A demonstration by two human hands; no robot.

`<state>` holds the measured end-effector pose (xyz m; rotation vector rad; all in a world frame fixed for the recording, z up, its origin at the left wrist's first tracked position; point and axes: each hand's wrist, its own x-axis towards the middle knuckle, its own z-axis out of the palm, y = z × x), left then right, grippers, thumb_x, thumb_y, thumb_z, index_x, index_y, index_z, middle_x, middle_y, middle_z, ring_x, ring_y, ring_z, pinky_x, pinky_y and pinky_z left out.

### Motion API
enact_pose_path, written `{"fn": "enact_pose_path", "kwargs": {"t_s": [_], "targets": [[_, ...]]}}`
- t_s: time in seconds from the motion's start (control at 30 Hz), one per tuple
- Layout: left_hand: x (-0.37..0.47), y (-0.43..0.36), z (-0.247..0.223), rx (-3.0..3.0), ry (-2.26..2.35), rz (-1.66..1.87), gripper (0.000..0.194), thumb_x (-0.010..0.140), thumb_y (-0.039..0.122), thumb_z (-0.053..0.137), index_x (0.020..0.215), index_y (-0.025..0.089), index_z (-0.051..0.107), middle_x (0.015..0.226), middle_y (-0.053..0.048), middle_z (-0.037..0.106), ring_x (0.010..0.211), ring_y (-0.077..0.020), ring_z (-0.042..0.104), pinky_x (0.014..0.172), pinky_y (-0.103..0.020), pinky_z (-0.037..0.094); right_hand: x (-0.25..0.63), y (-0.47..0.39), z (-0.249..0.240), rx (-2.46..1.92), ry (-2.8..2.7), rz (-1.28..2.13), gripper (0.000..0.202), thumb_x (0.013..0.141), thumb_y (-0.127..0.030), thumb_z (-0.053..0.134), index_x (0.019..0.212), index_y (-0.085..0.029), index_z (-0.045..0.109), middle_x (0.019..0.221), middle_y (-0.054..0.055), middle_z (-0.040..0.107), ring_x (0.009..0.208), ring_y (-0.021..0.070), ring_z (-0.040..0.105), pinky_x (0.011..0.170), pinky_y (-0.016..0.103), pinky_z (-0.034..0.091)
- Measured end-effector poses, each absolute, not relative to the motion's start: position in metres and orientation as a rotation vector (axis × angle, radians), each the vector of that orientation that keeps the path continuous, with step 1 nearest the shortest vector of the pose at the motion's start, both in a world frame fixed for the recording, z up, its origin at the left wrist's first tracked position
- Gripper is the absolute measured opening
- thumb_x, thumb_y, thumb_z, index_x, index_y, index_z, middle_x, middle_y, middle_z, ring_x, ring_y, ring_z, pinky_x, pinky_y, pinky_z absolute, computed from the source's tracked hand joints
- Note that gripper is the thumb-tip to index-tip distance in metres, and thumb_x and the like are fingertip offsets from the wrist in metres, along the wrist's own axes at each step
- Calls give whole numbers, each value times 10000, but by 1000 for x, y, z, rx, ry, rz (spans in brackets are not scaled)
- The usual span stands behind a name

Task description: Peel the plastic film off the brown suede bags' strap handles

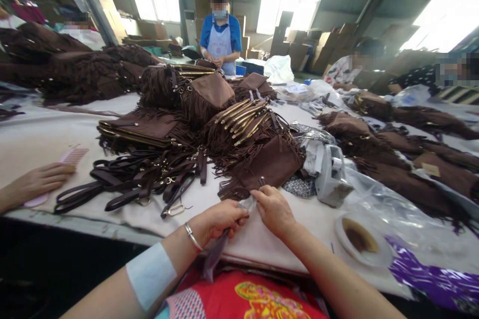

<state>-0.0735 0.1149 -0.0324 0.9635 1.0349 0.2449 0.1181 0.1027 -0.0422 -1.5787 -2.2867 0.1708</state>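
Note:
My left hand (224, 218) is closed on a dark strap (216, 255), whose lower end hangs below the fist and looks covered in thin film. Between my two hands shows a pale translucent wrap (248, 203). The fingertips of my right hand (276, 210) pinch it from the other side. Just beyond my fingers lies a brown fringed bag (269, 164), with a small metal-tipped piece (262, 180) at its near edge. To the left is a heap of dark brown straps (145, 179) with metal clasps.
Stacked fringed bags with gold zippers (243, 119) stand behind. A tape dispenser (333, 174), a tape roll (361, 239) and a purple bag (430, 274) are right. At left, another person's hand (41, 182) rests by a pink comb (76, 155). A masked co-worker (220, 40) stands opposite.

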Motion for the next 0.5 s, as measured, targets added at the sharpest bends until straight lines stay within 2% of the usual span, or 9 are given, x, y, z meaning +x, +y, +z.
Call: {"fn": "enact_pose_path", "kwargs": {"t_s": [0.1,0.17,0.27,0.37,0.43,0.5], "targets": [[-72,105,-33,920,1045,274,373,704,523,676,713,195,498,544,90,395,392,-54,297,368,-203,211,113,108,-45,-1597,-2403,-18,180,893,-175,537,802,-209,689,884,72,632,861,215,523,788,326,359],[-71,100,-34,818,1077,317,409,747,583,617,780,186,525,559,90,399,388,-47,270,374,-197,176,113,108,-46,-1634,-2402,-117,187,899,-200,542,757,-200,664,860,81,628,848,226,507,769,346,333],[-68,97,-35,671,1137,361,447,821,603,509,870,161,561,552,94,377,383,-42,234,386,-192,135,116,107,-48,-1694,-2358,-164,175,906,-208,537,779,-198,658,860,86,629,853,235,497,775,356,325],[-65,99,-33,673,1173,357,405,829,548,507,862,152,587,526,95,371,375,-45,233,386,-197,138,123,106,-45,-1680,-2378,-94,192,914,-211,532,772,-202,662,849,76,635,844,229,503,788,343,348],[-64,101,-33,705,1189,344,353,811,496,523,838,153,601,505,94,375,365,-51,235,382,-203,156,129,105,-42,-1618,-2373,-43,159,914,-205,533,866,-196,684,899,78,648,866,225,519,809,335,370],[-63,102,-33,739,1194,341,293,786,436,535,803,153,608,492,84,398,361,-59,263,383,-207,191,134,101,-38,-1517,-2362,-26,196,905,-200,551,1058,-185,673,1043,94,649,944,232,531,859,343,382]]}}
